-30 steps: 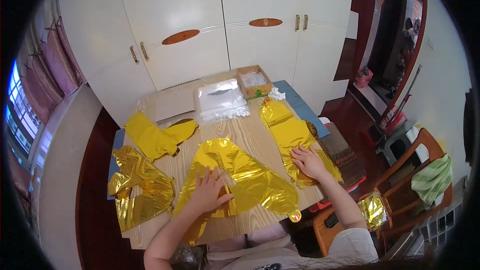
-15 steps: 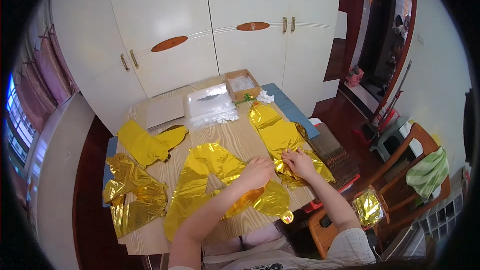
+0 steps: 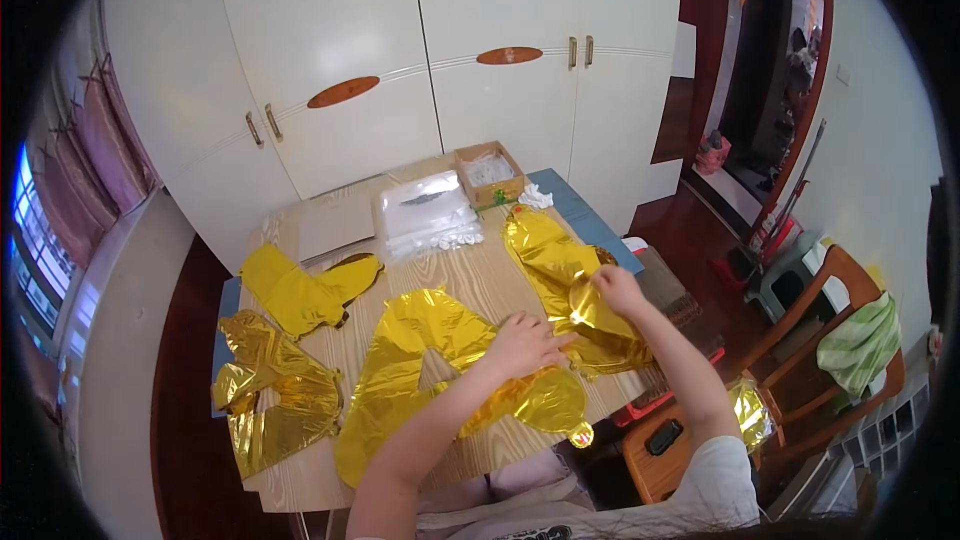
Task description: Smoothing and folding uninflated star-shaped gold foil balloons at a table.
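Note:
My right hand (image 3: 617,290) pinches and lifts a fold of the gold foil balloon (image 3: 545,250) lying on the right side of the wooden table (image 3: 490,285). My left hand (image 3: 525,342) reaches across and presses flat on the same balloon's near edge, fingers pointing right. Under my left forearm lies a larger gold foil balloon (image 3: 415,340), shaped like a wide arch. Two more foil pieces sit at the left: a yellow one (image 3: 295,285) and a crumpled gold one (image 3: 270,395).
At the table's far end are a small cardboard box (image 3: 490,172), a clear plastic bag (image 3: 430,215) and a flat cardboard sheet (image 3: 335,225). A wooden chair with a green cloth (image 3: 855,345) and a low stool with a black device (image 3: 665,437) stand to the right. White wardrobe doors (image 3: 400,50) stand behind.
My left hand slid from the middle balloon rightward to the right balloon. My right hand moved up and lifted a fold of that foil. The view shifted slightly.

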Available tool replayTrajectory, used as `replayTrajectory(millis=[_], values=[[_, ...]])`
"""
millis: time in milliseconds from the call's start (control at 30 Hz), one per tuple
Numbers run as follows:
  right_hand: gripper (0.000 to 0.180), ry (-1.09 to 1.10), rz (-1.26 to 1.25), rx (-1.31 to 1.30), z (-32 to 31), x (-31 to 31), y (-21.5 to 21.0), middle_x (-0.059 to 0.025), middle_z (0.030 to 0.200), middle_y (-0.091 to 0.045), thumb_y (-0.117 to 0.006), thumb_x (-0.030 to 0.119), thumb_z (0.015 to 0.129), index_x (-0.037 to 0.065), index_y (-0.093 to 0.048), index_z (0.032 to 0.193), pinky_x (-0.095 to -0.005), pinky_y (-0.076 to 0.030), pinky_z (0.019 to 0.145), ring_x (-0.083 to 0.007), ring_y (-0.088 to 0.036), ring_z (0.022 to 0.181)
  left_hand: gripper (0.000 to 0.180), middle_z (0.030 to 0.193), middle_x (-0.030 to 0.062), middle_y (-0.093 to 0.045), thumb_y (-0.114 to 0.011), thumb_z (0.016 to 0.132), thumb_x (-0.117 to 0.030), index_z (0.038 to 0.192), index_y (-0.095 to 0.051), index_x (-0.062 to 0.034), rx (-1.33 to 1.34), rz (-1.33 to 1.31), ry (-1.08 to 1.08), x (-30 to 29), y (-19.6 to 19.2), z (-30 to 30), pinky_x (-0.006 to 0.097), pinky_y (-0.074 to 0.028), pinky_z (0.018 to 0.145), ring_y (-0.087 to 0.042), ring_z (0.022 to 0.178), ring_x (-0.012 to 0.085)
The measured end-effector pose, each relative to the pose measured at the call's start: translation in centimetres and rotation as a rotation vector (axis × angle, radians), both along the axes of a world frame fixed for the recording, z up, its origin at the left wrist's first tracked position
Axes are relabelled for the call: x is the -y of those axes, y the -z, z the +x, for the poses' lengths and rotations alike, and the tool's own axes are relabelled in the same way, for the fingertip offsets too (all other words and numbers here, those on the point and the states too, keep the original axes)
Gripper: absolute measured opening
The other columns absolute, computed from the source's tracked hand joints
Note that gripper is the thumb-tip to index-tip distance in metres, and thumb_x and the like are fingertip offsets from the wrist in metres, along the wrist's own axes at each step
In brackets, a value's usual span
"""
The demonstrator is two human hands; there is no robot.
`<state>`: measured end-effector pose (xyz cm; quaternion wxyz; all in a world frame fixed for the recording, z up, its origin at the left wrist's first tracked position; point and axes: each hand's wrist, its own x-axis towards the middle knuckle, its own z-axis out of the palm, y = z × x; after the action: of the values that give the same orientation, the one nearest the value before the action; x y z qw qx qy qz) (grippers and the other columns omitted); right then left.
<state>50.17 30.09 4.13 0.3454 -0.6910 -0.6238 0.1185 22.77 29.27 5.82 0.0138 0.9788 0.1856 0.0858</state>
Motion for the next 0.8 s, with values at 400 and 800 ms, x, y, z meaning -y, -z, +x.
replayTrajectory(millis=[400,800], values=[[0.025,0.232,0.362,-1.078,8.7,-9.8,-9.2,-0.0097,0.091,-0.066,-0.055,0.020,0.096,-0.003,-0.063,0.101,-0.0343,-0.051,0.069,-0.0186,-0.063,0.080,0.052,0.114,0.0071,-0.060,-0.049,0.087,-0.062,0.134,-0.055,-0.0395,-0.057,0.231,0.030,0.7,0.7,-0.3,0.045,-0.037,0.100,-0.055,0.105,0.0255],[0.029,0.078,0.309,-0.212,10.2,-8.7,-18.5,-0.0112,0.092,-0.068,-0.056,0.027,0.095,0.001,-0.067,0.104,-0.0332,-0.049,0.081,-0.0200,-0.064,0.089,0.052,0.105,0.0077,-0.062,-0.046,0.088,-0.064,0.131,-0.057,-0.0375,-0.037,0.188,0.034,1.2,0.4,0.7,0.044,-0.041,0.095,-0.059,0.100,0.0228]])
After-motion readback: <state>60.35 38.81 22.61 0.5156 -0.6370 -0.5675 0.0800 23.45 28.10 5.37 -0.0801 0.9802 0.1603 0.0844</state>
